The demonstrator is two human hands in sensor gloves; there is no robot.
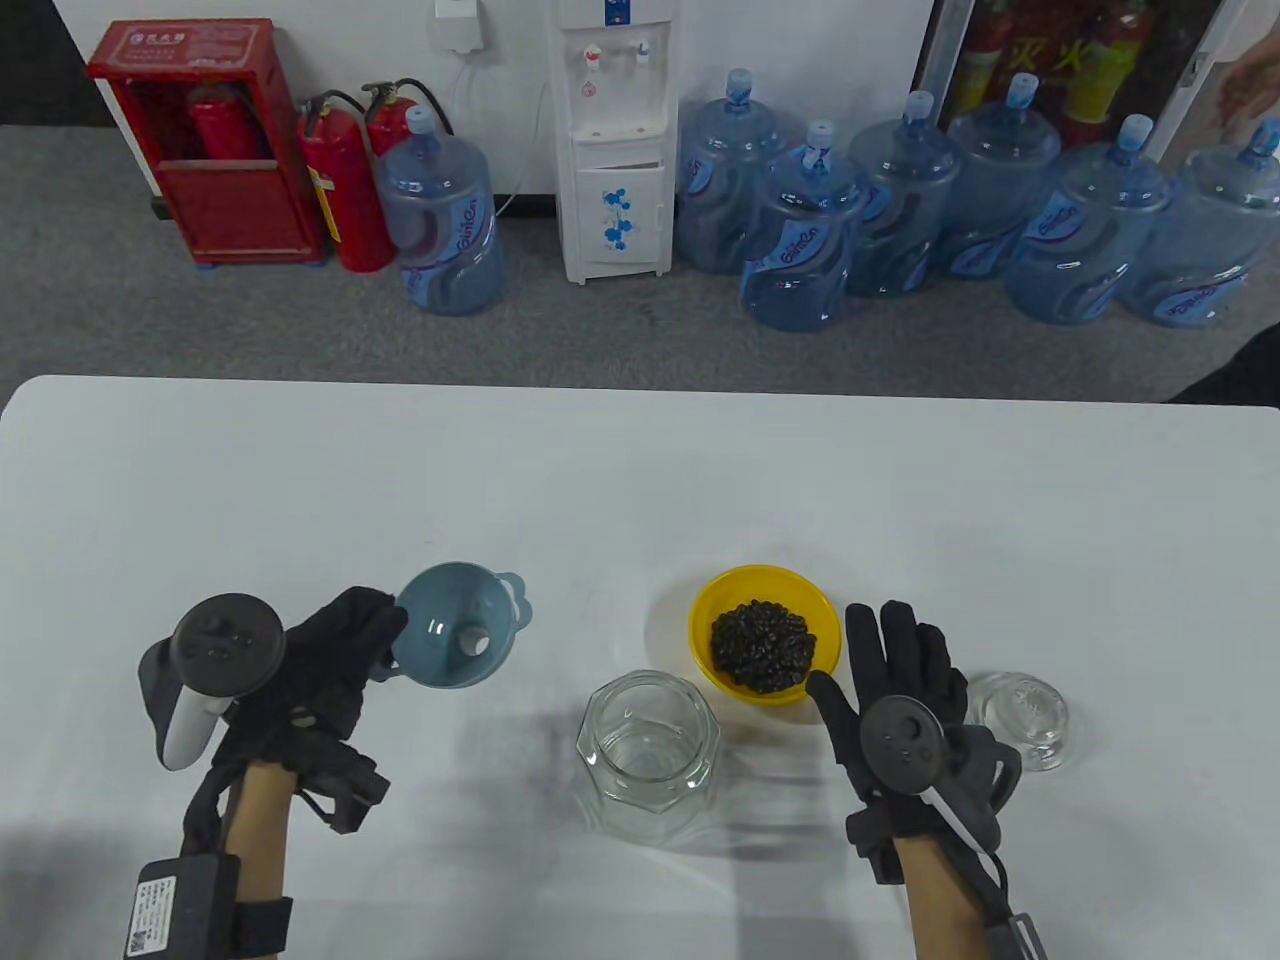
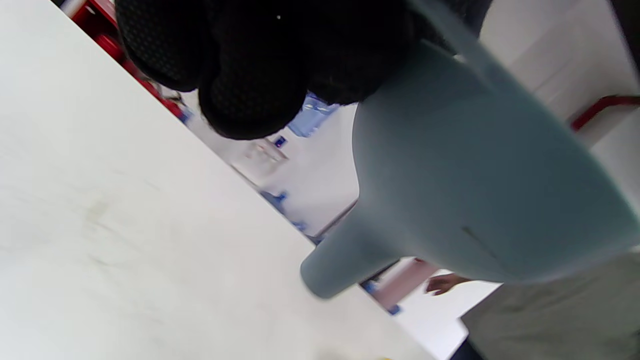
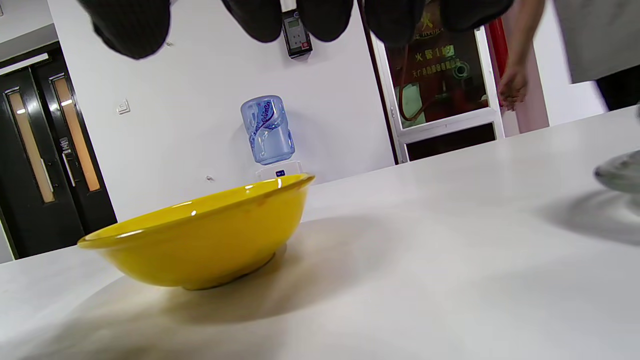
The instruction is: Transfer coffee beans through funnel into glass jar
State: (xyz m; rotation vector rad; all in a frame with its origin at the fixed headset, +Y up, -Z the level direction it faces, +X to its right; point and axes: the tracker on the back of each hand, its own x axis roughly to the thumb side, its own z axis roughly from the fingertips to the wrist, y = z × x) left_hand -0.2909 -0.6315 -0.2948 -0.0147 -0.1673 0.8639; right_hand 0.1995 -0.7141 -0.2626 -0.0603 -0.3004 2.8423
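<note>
My left hand (image 1: 345,650) grips a blue-grey funnel (image 1: 455,627) by its rim and holds it tilted above the table, left of the jar. In the left wrist view the funnel (image 2: 465,200) fills the right side, its spout clear of the table, with my fingers (image 2: 250,75) on its rim. An open glass jar (image 1: 648,753) stands at the table's front centre. A yellow bowl (image 1: 793,598) holds dark coffee beans (image 1: 762,645). My right hand (image 1: 890,665) is open, fingers spread, just right of the bowl (image 3: 210,235) and empty.
The jar's glass lid (image 1: 1023,715) lies to the right of my right hand; its edge shows in the right wrist view (image 3: 620,172). The white table (image 1: 640,480) stretches away behind the objects. Water bottles and a dispenser stand on the floor beyond.
</note>
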